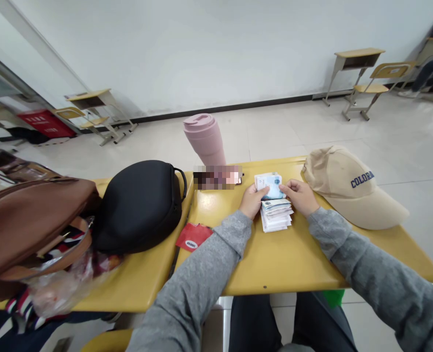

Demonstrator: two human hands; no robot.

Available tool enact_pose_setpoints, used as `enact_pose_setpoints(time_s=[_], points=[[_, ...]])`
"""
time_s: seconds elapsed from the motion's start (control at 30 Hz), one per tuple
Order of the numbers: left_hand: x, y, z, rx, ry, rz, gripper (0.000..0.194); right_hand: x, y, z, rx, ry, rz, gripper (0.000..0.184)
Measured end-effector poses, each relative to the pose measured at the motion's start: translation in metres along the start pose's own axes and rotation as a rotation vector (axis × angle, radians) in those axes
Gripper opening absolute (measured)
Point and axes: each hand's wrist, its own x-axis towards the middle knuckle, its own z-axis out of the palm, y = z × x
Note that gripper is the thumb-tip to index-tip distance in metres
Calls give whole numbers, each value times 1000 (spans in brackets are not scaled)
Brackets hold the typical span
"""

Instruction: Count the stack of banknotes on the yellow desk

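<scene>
Card bundle (pixel 274 184), blue-and-white, one: pinched between left fingers (pixel 262 192) and right fingers (pixel 285 189) over desk (pixel 245 264), near uneven paper stack (pixel 277 218). Probably light, flexible, slippery-faced; best held by side edges.

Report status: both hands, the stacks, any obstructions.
Left hand gripping blue-and-white stack, right hand at its edge. Second stack on desk, nearer the wearer. Beige cap close beside right hand; no obstruction seen.
</scene>
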Motion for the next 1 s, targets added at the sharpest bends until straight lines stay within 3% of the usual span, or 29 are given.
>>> enact_pose_setpoints(time_s=[0.33,0.53,0.77,1.0], points=[[1,0,0,-24,35,-6,38,1,2,-1,-65,24,-44,38],[5,-2,-2,-32,104,14,39,-2,-6,-1,4,21,-96,35],[6,-3,-4,-11,96,52,40,-7,-15,1,169,-57,-93,30],[5,-2,-4,-8,85,27,41,-6,-13,1,162,-63,-74,30]])
